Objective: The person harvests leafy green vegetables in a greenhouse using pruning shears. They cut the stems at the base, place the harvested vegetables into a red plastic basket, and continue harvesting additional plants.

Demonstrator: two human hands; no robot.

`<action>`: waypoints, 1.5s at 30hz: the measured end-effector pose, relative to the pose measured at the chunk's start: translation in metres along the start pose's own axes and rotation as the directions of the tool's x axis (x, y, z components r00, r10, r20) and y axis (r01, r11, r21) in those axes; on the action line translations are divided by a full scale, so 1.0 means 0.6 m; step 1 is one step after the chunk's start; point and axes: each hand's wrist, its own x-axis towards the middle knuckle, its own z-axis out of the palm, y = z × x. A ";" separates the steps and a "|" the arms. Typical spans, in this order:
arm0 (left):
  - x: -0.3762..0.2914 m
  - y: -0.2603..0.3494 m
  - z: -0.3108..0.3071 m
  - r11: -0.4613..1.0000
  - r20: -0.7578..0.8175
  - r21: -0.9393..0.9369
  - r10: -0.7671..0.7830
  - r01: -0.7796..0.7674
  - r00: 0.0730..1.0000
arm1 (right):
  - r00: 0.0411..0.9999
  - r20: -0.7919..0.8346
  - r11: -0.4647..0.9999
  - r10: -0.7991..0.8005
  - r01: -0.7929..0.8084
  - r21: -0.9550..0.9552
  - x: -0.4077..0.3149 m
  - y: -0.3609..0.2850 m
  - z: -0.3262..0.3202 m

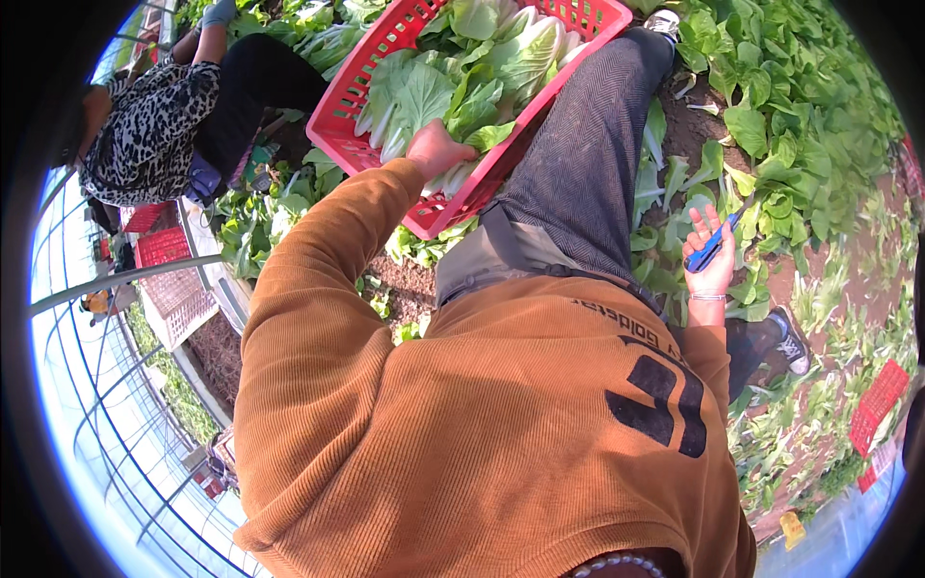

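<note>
Leafy greens with pale stalks lie piled in a red plastic crate in front of me. My left hand reaches over the crate's near side and rests among the leaves; its fingertips are partly hidden, so a hold on them cannot be made out. Off to the right, above the plants, my right hand is turned palm up, with a blue-handled utility knife lying across the palm and under the thumb. Its narrow tip points away from me, towards the growing greens.
At the upper left a co-worker in a patterned top crouches close to the crate. Stacked crates stand beyond a metal rail at left. Cut leaves litter the soil at right, near my shoe and another red crate.
</note>
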 end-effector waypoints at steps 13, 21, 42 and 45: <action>0.075 -0.040 0.172 0.938 -0.096 0.278 -0.185 0.205 0.978 | 0.996 -0.070 0.996 0.052 -0.057 -0.067 -0.011 0.030 0.013; 0.055 -0.034 0.049 0.954 0.323 0.274 0.027 -0.122 0.946 | 0.991 -0.102 0.986 0.085 -0.098 -0.131 -0.025 0.027 -0.008; 0.019 -0.056 0.085 0.993 0.494 0.118 -0.073 0.016 0.866 | 0.983 -0.105 0.787 0.150 -0.183 -0.589 -0.024 0.096 -0.031; 0.011 -0.049 0.061 0.887 0.555 0.318 0.114 -0.336 0.824 | 0.986 0.070 0.451 0.153 -0.007 -0.893 -0.034 0.112 -0.044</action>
